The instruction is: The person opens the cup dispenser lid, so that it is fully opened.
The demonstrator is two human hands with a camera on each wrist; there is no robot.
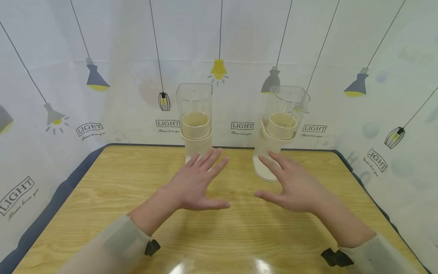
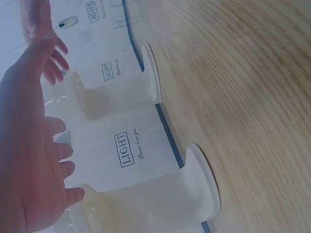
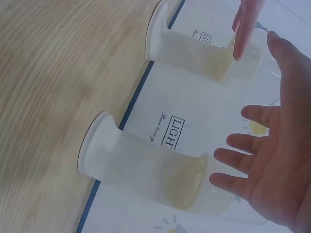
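My left hand (image 1: 195,186) hovers over the table with its fingers spread, holding nothing. In the head view its fingertips overlap the lower part of the left cream stand (image 1: 198,146). My right hand (image 1: 297,186) is likewise spread and bare, in front of the right cream stand (image 1: 267,146). Each stand is upright on a flat rounded foot and carries a cream ring at its top. A transparent, open-topped container (image 1: 194,93) rises from the left stand, and another transparent container (image 1: 289,95) from the right one. The left stand's foot (image 2: 206,182) shows fully in the left wrist view.
Both stands are near the back edge of the wooden table (image 1: 232,236). A white cloth (image 1: 130,95) printed with hanging lamps and the word LIGHT surrounds the back and sides. Dark edging (image 1: 68,186) runs along the table's border.
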